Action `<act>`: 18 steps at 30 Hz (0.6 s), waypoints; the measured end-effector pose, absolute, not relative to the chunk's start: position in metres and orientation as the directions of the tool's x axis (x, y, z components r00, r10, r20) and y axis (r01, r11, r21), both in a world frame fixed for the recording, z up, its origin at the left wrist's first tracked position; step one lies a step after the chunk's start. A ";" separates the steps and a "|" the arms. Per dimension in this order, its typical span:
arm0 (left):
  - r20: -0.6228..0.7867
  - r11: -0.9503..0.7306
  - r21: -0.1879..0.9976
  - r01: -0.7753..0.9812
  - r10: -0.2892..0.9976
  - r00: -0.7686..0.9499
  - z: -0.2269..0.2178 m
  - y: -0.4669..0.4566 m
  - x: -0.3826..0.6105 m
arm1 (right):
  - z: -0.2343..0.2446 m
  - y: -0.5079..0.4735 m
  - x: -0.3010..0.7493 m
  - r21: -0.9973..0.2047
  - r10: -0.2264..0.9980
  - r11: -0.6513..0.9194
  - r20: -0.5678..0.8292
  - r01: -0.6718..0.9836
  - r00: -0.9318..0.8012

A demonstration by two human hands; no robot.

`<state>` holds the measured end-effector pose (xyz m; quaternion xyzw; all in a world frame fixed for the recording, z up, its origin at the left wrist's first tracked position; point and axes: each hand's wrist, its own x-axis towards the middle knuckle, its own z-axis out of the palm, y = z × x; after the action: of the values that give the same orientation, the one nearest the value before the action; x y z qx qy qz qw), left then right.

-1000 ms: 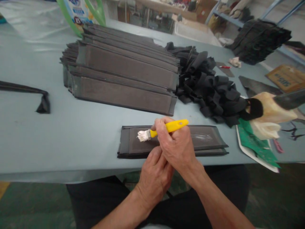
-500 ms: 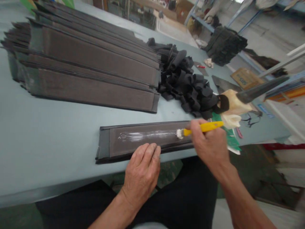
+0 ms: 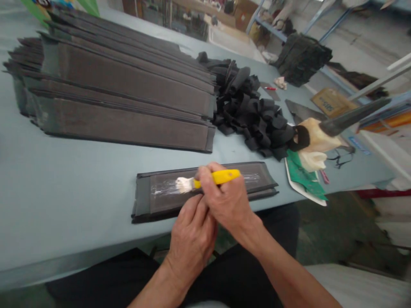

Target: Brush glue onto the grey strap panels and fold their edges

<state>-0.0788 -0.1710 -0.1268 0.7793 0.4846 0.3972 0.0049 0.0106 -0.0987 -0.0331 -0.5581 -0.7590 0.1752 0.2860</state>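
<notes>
Dark strip (image 3: 257, 179) looks thin, light and limp, so left hand (image 3: 192, 239) pins its near edge flat while right hand (image 3: 226, 203) grips the yellow brush (image 3: 224, 176).

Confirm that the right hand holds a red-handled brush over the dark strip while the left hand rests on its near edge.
Wrong colour: in the head view the brush has a yellow handle. The right hand holds it over the dark strip; the left hand rests on the near edge.

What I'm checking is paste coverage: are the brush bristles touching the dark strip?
Touching. The head view shows the yellow brush with white bristles lying on the dark strip.
</notes>
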 end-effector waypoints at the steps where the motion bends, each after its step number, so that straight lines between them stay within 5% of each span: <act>1: 0.620 -0.529 0.376 0.761 0.754 0.217 -0.123 -0.170 -0.079 | -0.034 -0.093 0.035 -0.519 0.945 0.291 0.287 0.803 -0.157; 5: 0.635 -0.511 0.309 0.802 0.739 0.226 -0.118 -0.167 -0.080 | -0.027 -0.079 0.130 -0.327 0.930 0.010 0.350 0.945 0.111; 9: 0.635 -0.514 0.284 0.809 0.733 0.243 -0.117 -0.166 -0.081 | -0.022 -0.080 0.169 -0.265 0.900 -0.135 0.370 0.955 0.230; 13: 0.647 -0.525 0.238 0.817 0.713 0.269 -0.113 -0.164 -0.082 | -0.027 -0.089 0.128 -0.378 0.945 -0.023 0.294 0.925 0.144; 18: 0.648 -0.567 0.298 0.768 0.711 0.274 -0.135 -0.167 -0.091 | -0.021 -0.099 0.021 -0.503 0.964 0.265 0.122 0.823 -0.236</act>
<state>-0.0906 -0.1672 -0.1349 0.7973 0.4637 0.3847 -0.0370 0.0210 -0.0993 -0.0210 -0.5819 -0.7676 0.1698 0.2083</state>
